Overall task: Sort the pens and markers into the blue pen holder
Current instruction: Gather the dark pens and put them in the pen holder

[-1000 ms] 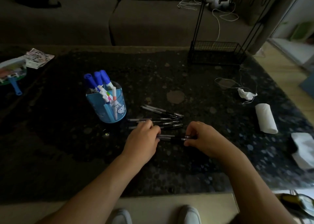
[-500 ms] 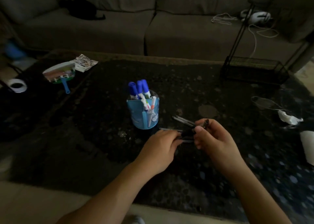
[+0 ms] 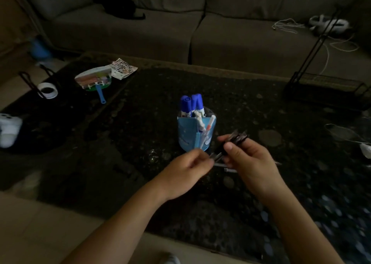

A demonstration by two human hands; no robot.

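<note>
The blue pen holder (image 3: 190,135) stands mid-table with blue-capped markers (image 3: 192,103) and a few pens sticking out of it. My right hand (image 3: 251,159) is closed around a bundle of dark pens (image 3: 237,138), lifted and tilted just right of the holder. My left hand (image 3: 188,169) pinches the bundle's lower ends (image 3: 216,156). Two loose pens (image 3: 228,168) still lie on the table beneath my hands, partly hidden.
The dark speckled table (image 3: 140,143) carries a hand fan (image 3: 94,81), a sticker sheet (image 3: 123,68), a tape roll (image 3: 47,90) and a white controller (image 3: 9,129) at left. A black wire rack (image 3: 325,87) stands back right. A sofa (image 3: 180,29) lies behind.
Both hands gathered the pens off the table and raised the bundle beside the holder. The camera view swung left, so the holder sits nearer the centre.
</note>
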